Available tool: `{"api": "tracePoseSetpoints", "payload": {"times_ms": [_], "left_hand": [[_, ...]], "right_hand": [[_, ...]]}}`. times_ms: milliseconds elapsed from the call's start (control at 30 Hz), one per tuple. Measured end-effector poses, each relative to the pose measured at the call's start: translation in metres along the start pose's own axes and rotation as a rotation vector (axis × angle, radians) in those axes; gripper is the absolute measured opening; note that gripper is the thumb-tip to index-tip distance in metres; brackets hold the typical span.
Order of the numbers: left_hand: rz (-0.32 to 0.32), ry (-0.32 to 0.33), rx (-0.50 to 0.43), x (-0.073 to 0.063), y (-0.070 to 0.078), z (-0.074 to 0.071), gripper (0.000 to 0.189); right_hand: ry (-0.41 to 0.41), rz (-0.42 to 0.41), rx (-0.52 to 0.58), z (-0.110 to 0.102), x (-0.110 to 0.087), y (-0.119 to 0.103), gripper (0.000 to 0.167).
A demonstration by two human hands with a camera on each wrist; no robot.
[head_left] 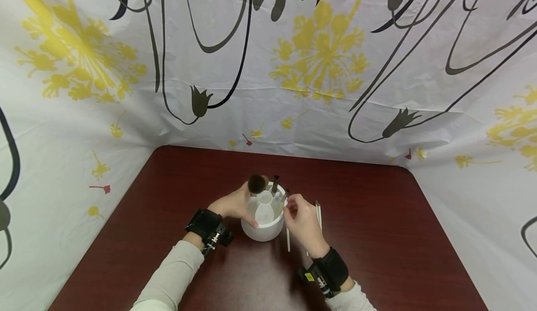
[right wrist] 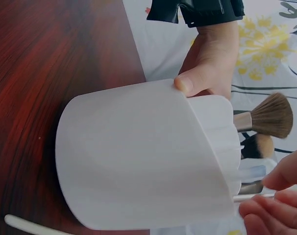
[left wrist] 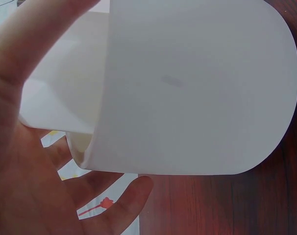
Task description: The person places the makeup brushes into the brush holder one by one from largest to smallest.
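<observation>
A white round brush holder (head_left: 262, 233) with inner compartments stands on the table. My left hand (head_left: 237, 203) grips its left side, thumb over the near rim; in the left wrist view the fingers reach around the white wall. At the opposite rim, my right hand (head_left: 304, 222) pinches a thin pale brush handle (right wrist: 254, 197) between thumb and fingers. Inside the holder are a large fluffy makeup brush (right wrist: 272, 115), a second brush with a dark and tan head (right wrist: 258, 146), and a small dark-tipped brush (head_left: 275, 183).
Thin pale-handled brushes lie on the dark red-brown table (head_left: 377, 236) right of the holder, one handle (head_left: 288, 240) close beside it and another handle (head_left: 320, 217) beyond my right hand. A white patterned cloth (head_left: 235, 68) hangs around the table's back and sides.
</observation>
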State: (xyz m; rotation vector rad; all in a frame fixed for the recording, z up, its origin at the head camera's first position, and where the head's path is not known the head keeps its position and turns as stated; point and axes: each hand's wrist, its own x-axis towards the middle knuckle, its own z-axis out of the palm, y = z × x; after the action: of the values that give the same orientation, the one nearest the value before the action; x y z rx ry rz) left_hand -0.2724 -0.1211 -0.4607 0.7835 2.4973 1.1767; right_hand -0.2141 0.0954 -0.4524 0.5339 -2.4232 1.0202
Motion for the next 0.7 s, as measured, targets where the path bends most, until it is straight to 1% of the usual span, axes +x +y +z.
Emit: {"api": "tracePoseSetpoints", "payload": {"times_ms": [200, 333, 567, 700], "left_hand": [[-0.012, 0.002, 0.000, 0.000, -0.001, 0.000, 0.123], [-0.025, 0.006, 0.007, -0.001, -0.001, 0.000, 0.123], [-0.021, 0.023, 0.001, 0.000, -0.001, 0.001, 0.123], [-0.021, 0.020, 0.003, -0.001, 0.000, 0.001, 0.123]], "right_hand": [[0.044, 0.009, 0.010, -0.006, -0.006, 0.010, 0.013], [0.069, 0.017, 0.005, -0.010, -0.011, 0.021, 0.012], [0.033, 0.075, -0.054, -0.021, -0.018, 0.035, 0.014], [0.046, 0.093, -0.109, -0.025, -0.019, 0.041, 0.016]]}}
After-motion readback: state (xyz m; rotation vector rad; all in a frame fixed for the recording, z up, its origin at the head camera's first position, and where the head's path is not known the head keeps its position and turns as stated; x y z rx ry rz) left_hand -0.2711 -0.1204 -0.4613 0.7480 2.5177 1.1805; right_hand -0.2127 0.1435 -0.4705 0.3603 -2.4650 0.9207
